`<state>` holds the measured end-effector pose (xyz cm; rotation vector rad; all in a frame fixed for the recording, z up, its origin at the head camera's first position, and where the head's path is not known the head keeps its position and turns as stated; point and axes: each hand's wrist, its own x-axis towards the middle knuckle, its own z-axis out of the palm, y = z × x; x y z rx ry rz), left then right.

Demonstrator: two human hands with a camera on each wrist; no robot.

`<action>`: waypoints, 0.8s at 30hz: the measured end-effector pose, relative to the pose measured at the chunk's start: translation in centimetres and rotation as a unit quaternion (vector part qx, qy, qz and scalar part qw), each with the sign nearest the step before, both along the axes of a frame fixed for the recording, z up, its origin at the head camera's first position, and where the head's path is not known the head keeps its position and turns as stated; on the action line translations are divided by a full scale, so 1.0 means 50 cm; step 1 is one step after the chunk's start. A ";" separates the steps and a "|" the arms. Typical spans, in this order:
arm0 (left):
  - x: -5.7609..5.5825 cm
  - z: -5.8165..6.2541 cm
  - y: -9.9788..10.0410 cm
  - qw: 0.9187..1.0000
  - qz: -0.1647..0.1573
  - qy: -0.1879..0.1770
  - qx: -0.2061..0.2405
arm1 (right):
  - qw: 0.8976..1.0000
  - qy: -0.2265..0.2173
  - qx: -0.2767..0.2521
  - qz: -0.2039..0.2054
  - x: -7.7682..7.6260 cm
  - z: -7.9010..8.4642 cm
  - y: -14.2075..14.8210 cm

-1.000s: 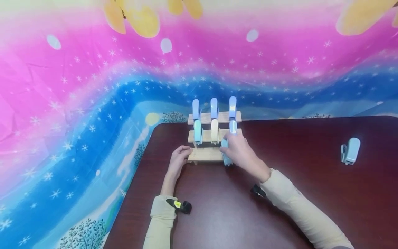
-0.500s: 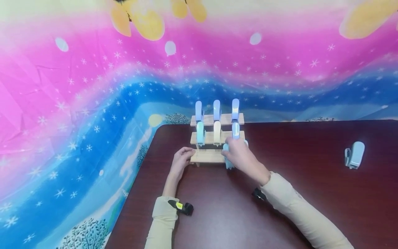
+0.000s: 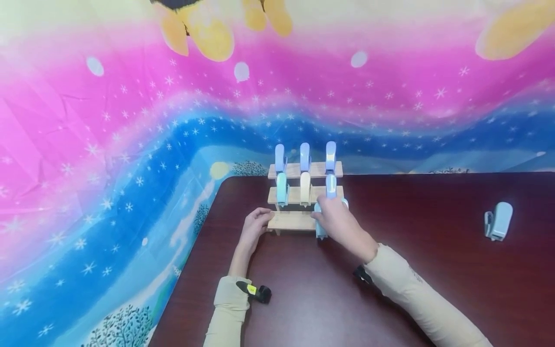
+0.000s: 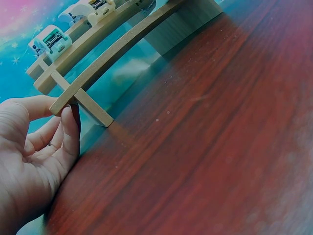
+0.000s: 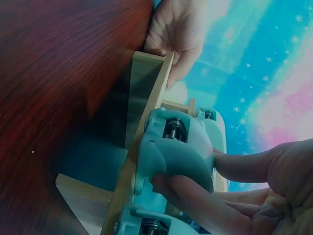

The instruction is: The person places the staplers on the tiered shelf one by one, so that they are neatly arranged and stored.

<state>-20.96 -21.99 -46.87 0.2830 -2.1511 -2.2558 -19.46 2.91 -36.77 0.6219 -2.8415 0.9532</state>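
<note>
A three-tier wooden stand holds several small staplers. My right hand grips a light blue stapler between thumb and fingers, over the right part of the lowest shelf. Beside it, partly hidden behind that hand, is another light blue stapler. My left hand pinches the left end of the lowest shelf, thumb and fingers on its edge. On the middle shelf stand a mint stapler, a cream stapler and a purple-blue stapler.
The top shelf carries three purple-blue staplers. A pale blue-green stapler stands apart on the dark red-brown table, far to the right. A colourful patterned cloth hangs behind the table and along its left side.
The held stapler has shifted slightly left along the lowest shelf with my right hand, and part of another stapler now shows to that hand's right. My left hand keeps its pinch. The head view has tilted slightly.
</note>
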 end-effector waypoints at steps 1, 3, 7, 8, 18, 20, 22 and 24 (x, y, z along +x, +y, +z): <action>0.001 0.000 0.000 1.000 -0.001 -0.001 0.001 | 1.000 0.003 0.004 -0.002 0.000 -0.001 0.001; 0.001 0.001 0.000 1.000 -0.002 0.000 0.001 | 1.000 0.015 0.012 -0.007 -0.001 -0.005 0.002; 0.002 0.002 0.000 1.000 -0.003 0.002 -0.001 | 0.998 0.037 0.034 -0.026 -0.004 -0.008 0.002; 0.002 0.002 -0.001 1.000 -0.003 0.002 -0.002 | 0.998 0.042 0.039 -0.030 -0.004 -0.009 0.002; 0.002 -0.001 -0.003 1.000 0.002 -0.003 -0.001 | 0.998 0.053 0.019 -0.036 -0.009 0.013 0.020; 0.002 -0.001 -0.002 1.000 0.001 -0.004 -0.004 | 0.999 0.040 -0.016 -0.030 -0.008 0.029 0.033; 0.002 0.000 -0.001 1.000 -0.001 -0.004 -0.004 | 0.998 0.038 -0.048 -0.021 -0.008 0.044 0.051; 0.001 0.000 0.000 1.000 -0.003 0.000 -0.004 | 0.996 0.036 -0.084 -0.015 -0.009 0.058 0.071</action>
